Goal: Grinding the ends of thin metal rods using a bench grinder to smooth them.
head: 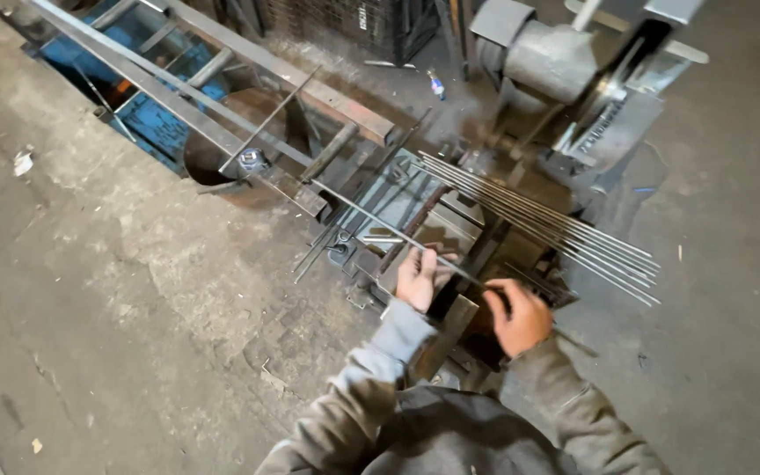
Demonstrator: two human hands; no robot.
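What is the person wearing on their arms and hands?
Both arms have long, loose grey sleeves with ribbed cuffs at the wrists, like a sweatshirt. The cloth looks worn and a bit dusty. The left hand and right hand are bare: no gloves show.

I see both grey-sleeved arms extended forward, elbows bent. My left hand (419, 279) lies palm down, fingers straight and together. My right hand (518, 316) is curled closed, knuckles up, wrist slightly bent inward.

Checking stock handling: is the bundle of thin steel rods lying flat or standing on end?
Lying flat: the rods rest side by side across the metal jig.
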